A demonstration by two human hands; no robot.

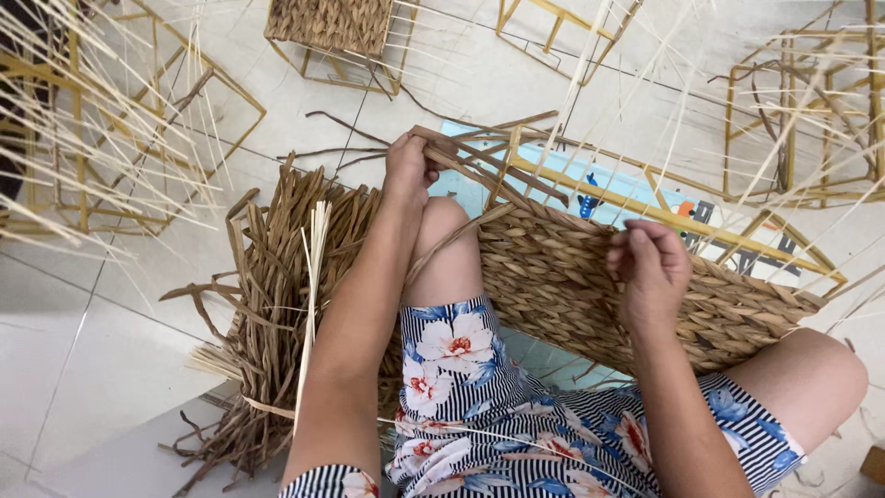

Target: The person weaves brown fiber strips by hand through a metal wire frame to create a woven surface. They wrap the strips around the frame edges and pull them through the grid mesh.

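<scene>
- Left hand (407, 169) is closed around a brown woven strand (479, 171), gripping it right at the top left edge of the half-woven basket (590, 277). Strand ends fan out to the right past the fist.
- Right hand (650, 267) sits on the basket's upper rim w/ fingers curled in, pinching the weave. Can't tell exactly which strand it's got, but it's def closed on the woven part.
- Basket is built on a yellow metal frame (645, 212), lying across the person's lap, between the knees. Woven side faces the camera, bare frame bars stick out top right.
- Big pile of loose brown strands (267, 304) on the floor just left of the left forearm, w/ a few pale thin reeds (313, 277) lying on top of it.
- Under the basket there's a light blue mat (627, 189) on the white tile floor (92, 350).
- More empty yellow frames (802, 111) around the edges, plus one finished-looking woven basket (332, 28) at the top, well apart from the hands.
- Person's wearing striped shorts w/ flowers (479, 406).
</scene>
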